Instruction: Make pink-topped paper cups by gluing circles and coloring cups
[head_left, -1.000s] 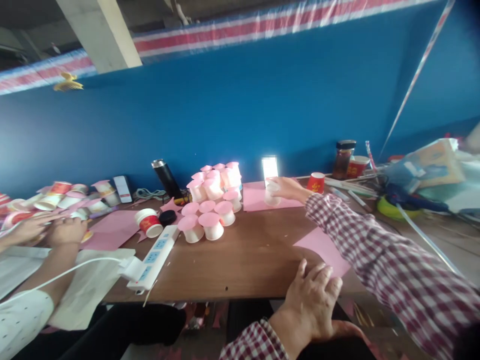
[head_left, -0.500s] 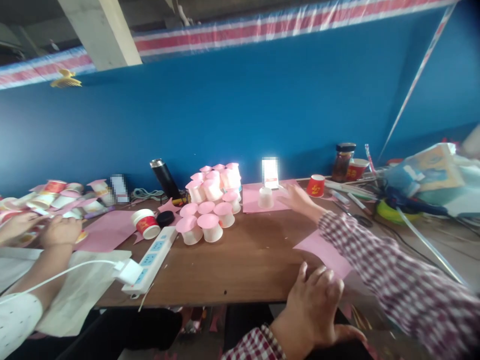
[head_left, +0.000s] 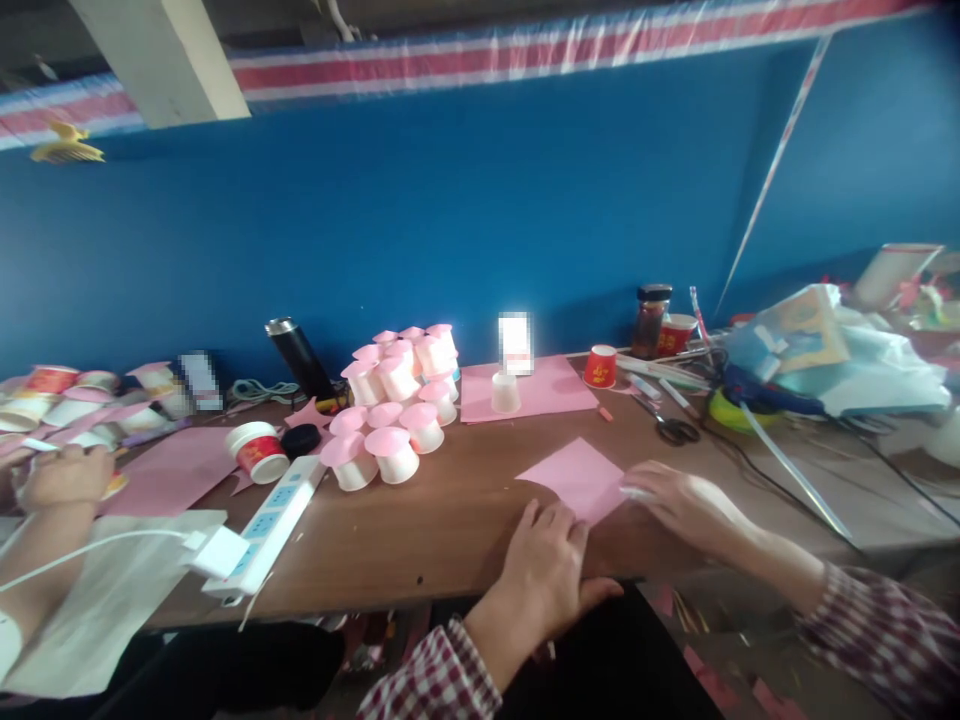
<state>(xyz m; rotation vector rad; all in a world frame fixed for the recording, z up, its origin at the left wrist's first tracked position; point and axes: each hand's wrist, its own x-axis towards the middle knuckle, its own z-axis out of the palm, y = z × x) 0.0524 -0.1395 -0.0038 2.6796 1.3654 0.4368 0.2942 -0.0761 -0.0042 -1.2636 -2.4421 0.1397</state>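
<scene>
A pink paper sheet (head_left: 576, 472) with a curved cut-out edge lies on the wooden table in front of me. My left hand (head_left: 536, 560) rests palm down at its near edge, fingers stretched, fingertips touching the paper. At the sheet's right corner, my right hand (head_left: 671, 500) is closed on a thin white pen-like thing (head_left: 636, 493), mostly hidden by the fingers. Further back, an upturned white paper cup (head_left: 505, 393) stands on a larger pink sheet (head_left: 559, 385). To the left is a group of upturned white cups topped with pink paper (head_left: 394, 455).
A white power strip (head_left: 274, 530), a red-and-white cup (head_left: 259, 452) and a black flask (head_left: 300, 358) are on the left, beside a co-worker's hand (head_left: 67, 478). Scissors (head_left: 675, 428), an upturned red cup (head_left: 600, 367), a jar (head_left: 651, 322) and a plastic bag (head_left: 840, 350) stand right.
My right hand has come back from beside the white cup to the near pink sheet's right corner. My left hand has moved forward and left onto the sheet's near edge.
</scene>
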